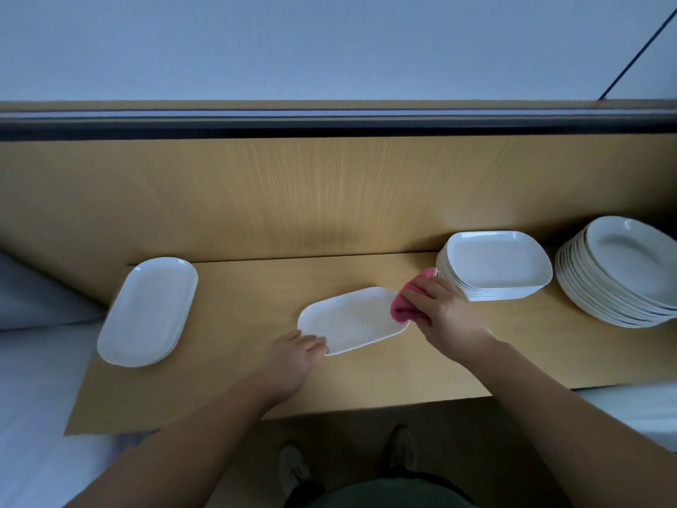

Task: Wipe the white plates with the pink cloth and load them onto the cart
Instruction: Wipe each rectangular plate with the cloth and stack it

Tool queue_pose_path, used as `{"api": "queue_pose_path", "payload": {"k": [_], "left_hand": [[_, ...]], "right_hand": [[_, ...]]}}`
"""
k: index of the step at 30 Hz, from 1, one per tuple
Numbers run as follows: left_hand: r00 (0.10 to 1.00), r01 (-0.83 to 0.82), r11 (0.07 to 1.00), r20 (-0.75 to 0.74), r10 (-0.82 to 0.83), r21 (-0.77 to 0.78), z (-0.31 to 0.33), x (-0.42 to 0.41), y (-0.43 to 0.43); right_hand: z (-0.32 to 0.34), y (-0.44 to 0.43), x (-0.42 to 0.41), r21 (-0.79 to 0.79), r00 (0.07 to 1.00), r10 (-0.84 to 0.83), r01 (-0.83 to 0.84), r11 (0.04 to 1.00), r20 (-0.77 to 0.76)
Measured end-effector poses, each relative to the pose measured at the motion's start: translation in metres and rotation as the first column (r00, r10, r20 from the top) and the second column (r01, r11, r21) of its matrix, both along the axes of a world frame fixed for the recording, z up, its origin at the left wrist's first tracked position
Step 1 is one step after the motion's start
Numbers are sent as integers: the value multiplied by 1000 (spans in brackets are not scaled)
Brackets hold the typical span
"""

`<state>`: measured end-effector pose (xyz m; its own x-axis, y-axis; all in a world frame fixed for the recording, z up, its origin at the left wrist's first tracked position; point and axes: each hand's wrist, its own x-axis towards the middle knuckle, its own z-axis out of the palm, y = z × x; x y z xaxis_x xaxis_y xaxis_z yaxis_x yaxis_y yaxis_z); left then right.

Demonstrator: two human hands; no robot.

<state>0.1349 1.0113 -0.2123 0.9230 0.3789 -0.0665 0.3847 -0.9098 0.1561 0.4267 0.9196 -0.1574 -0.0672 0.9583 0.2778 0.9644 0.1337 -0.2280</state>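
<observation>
fig. head view, wiping step. a white plate (348, 322) lies flat on the wooden top (256, 287), a little toward 6 o'clock from the centre of view, its long axis running from 8 to 2 o'clock. the right hand (441, 311) grips a bunched pink cloth (403, 306) and presses it onto the plate's 3 o'clock end, where the cloth overlaps the rim. the left hand (295, 355) is relaxed and fairly flat, its fingertips resting on the rim at the plate's 7 o'clock corner. whether the thumb hooks under the edge cannot be told.

a tall rectangular stack (494, 265) stands at the plate's 2 o'clock, just beside the cloth hand. a round stack (622, 276) sits at the 3 o'clock edge of view. a low oblong pile (148, 311) lies at 9 o'clock, well apart.

the step in hand appears to be wiping the plate's upper face, starting from one end. to do it well, the left fingertips should bear down at their corner so the glazed plate neither slides nor turns on the smooth wood. the cloth should travel in overlapping strokes from 3 toward 9 o'clock, following the raised rim and the rounded corners. pressure is best kept over the flat well, since a push on the rim alone could tip the plate. the corner under the left fingertips should be wiped last. the right knuckles need care near the rectangular stack.
</observation>
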Motion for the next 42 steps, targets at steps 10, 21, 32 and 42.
{"api": "queue_pose_path", "payload": {"k": [10, 21, 32, 42], "left_hand": [[962, -213, 975, 164, 220, -57, 55, 21, 16], [873, -323, 870, 239, 426, -373, 78, 32, 4], [792, -446, 667, 85, 605, -596, 69, 32, 8], [687, -551, 439, -87, 721, -710, 60, 35, 26]], "right_hand": [[38, 22, 9, 231, 998, 68, -69, 970, 12], [46, 27, 17, 288, 991, 128, -130, 949, 26], [29, 32, 11, 208, 982, 180, -188, 960, 54], [16, 52, -13, 102, 952, 300, -305, 947, 68]]}}
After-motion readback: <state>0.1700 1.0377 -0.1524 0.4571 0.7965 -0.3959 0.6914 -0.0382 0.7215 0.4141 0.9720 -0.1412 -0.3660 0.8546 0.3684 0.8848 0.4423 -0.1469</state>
